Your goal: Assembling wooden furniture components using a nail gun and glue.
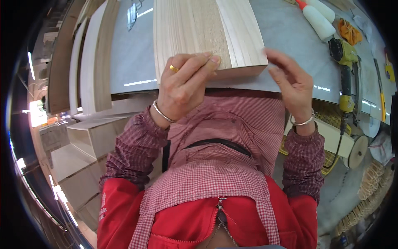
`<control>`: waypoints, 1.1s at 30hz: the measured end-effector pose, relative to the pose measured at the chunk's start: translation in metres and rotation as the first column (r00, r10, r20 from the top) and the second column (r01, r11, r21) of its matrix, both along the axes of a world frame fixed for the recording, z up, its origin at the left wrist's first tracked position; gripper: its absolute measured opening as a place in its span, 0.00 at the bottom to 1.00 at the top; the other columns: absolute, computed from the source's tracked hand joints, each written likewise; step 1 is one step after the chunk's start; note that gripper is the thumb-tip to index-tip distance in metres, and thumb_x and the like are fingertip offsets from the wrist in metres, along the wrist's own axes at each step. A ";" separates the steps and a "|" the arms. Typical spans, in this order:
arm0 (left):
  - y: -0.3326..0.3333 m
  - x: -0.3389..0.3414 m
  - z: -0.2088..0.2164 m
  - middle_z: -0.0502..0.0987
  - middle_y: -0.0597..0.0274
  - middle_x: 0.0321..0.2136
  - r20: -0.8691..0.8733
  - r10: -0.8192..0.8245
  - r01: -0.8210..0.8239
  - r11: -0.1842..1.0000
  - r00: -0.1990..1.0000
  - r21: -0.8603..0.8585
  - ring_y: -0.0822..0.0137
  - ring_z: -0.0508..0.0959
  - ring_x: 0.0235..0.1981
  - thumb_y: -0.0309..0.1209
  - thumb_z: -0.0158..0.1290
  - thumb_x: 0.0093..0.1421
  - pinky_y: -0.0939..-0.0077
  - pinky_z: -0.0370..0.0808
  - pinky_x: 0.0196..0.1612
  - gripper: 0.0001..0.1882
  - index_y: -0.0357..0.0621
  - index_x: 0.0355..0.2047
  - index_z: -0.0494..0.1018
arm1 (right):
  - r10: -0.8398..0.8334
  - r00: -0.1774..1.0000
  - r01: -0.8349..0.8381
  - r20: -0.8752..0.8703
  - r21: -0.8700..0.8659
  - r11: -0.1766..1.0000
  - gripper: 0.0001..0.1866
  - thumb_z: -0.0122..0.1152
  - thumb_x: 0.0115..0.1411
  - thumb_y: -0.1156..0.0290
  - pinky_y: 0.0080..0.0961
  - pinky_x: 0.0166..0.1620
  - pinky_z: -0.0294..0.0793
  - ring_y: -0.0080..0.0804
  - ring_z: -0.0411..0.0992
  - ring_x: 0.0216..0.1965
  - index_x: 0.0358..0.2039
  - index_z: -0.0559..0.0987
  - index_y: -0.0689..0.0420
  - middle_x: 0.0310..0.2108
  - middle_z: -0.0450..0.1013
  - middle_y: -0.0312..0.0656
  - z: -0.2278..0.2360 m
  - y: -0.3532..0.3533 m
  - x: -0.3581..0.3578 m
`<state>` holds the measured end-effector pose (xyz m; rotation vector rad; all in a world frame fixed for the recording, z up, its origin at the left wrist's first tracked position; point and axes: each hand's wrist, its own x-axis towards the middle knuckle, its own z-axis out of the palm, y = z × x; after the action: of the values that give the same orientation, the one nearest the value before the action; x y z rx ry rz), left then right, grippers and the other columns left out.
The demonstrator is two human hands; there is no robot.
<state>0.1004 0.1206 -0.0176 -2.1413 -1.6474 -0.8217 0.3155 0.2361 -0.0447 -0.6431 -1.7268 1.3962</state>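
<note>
A pale wooden box with a smooth, grained top lies on the grey worktable, its narrow end toward me. My left hand rests over the near end of the box with its fingers curled and tips pressed together. Whatever lies between those fingertips is too small or hidden to name. Beside the near right corner of the box is my right hand. Its thumb and fingers are apart, slightly blurred, and nothing shows between them.
Long wooden boards stand along the table's left side. To the right lie a yellow-black power nailer, white glue bottles and an orange cloth. Wooden boxes are stacked at the lower left. Nail coils lie at the lower right.
</note>
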 end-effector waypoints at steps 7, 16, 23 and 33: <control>0.001 -0.009 -0.006 0.76 0.68 0.40 -0.011 -0.023 0.023 0.998 1.000 0.055 0.69 0.72 0.33 0.21 0.57 0.48 0.77 0.70 0.40 0.16 0.43 0.40 0.78 | -0.646 0.521 0.320 0.557 0.575 0.753 0.27 0.57 0.57 0.68 0.32 0.52 0.69 0.40 0.71 0.50 0.59 0.67 0.56 0.51 0.72 0.48 0.004 0.060 0.142; 0.005 -0.001 -0.008 0.75 0.68 0.39 -0.012 -0.031 0.032 0.995 0.999 0.096 0.69 0.71 0.33 0.22 0.56 0.49 0.77 0.71 0.40 0.14 0.43 0.39 0.77 | -0.614 -0.007 0.221 0.789 0.600 0.769 0.31 0.55 0.52 0.64 0.38 0.44 0.72 0.51 0.74 0.40 0.57 0.66 0.58 0.42 0.74 0.55 -0.034 0.118 0.160; 0.008 -0.001 -0.007 0.73 0.68 0.37 -0.015 -0.014 0.016 0.994 1.000 0.112 0.69 0.70 0.33 0.23 0.56 0.49 0.77 0.71 0.40 0.14 0.43 0.38 0.76 | -0.400 0.188 0.272 0.897 0.344 0.899 0.24 0.56 0.49 0.71 0.34 0.33 0.76 0.45 0.75 0.27 0.47 0.69 0.64 0.30 0.75 0.51 0.054 0.077 0.152; 0.020 0.002 -0.012 0.72 0.69 0.35 -0.044 -0.026 0.032 0.989 0.999 0.146 0.69 0.70 0.34 0.23 0.55 0.50 0.77 0.70 0.40 0.13 0.43 0.38 0.74 | -0.001 0.829 0.289 0.560 -0.426 0.857 0.17 0.58 0.46 0.78 0.18 0.19 0.69 0.27 0.69 0.16 0.38 0.68 0.67 0.25 0.71 0.43 0.141 -0.049 0.049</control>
<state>0.1022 0.1410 -0.0292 -2.0713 -1.4896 -0.8726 0.3647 0.1867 0.0963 -1.5656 -1.6662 1.6610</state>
